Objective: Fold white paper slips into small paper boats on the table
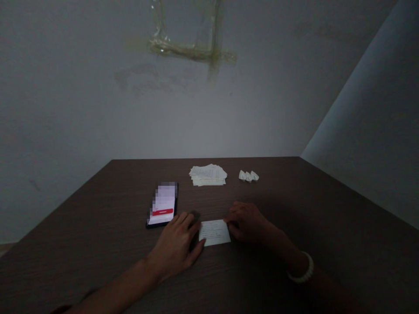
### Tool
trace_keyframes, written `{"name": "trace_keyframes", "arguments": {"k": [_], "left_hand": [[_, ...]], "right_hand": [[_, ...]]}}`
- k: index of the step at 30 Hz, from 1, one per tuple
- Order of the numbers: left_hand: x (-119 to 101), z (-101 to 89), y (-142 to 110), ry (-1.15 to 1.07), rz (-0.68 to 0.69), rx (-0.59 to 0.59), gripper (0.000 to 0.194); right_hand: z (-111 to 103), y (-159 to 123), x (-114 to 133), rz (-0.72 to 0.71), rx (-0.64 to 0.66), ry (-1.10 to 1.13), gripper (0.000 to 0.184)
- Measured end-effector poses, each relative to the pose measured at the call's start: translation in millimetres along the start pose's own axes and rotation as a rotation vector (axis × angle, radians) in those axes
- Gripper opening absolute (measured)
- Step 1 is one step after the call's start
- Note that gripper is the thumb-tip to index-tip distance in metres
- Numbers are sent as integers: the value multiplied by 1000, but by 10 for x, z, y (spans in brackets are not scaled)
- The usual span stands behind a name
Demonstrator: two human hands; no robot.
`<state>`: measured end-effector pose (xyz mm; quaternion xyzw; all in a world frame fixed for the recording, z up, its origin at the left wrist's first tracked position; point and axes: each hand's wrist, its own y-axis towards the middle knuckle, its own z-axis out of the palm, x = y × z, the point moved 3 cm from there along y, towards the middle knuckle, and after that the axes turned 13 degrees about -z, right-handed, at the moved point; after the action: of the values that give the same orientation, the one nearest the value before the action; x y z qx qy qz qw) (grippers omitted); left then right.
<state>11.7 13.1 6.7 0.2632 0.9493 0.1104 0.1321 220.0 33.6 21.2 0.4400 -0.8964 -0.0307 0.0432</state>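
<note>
A small white slip of paper (214,233) with lines of print lies on the brown table in front of me. My left hand (179,237) is at its left edge, thumb on the lower left corner and fingers curled by the upper left one. At the upper right corner, my right hand (246,221) pinches the paper between thumb and bent fingers. That wrist wears a pale beaded bracelet (305,269). Just beyond my left fingers lies a phone (163,203) with its screen lit and a red bar near the bottom.
Toward the back of the table (131,183) lies a loose pile of printed paper slips (208,175). Right of it sit several small folded white paper pieces (248,176). A grey wall (229,122) with yellowed tape (190,52) stands behind the table.
</note>
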Motion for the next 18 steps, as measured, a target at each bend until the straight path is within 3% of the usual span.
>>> {"name": "trace_keyframes", "arguments": {"k": [7, 14, 18], "left_hand": [[3, -1, -4, 8, -12, 38, 29], [2, 17, -4, 14, 8, 20, 29], [-6, 18, -5, 20, 7, 25, 29]], "right_hand": [[74, 44, 99, -4, -76, -28, 18], [105, 102, 194, -98, -21, 5, 34], [71, 102, 208, -100, -27, -9, 31]]}}
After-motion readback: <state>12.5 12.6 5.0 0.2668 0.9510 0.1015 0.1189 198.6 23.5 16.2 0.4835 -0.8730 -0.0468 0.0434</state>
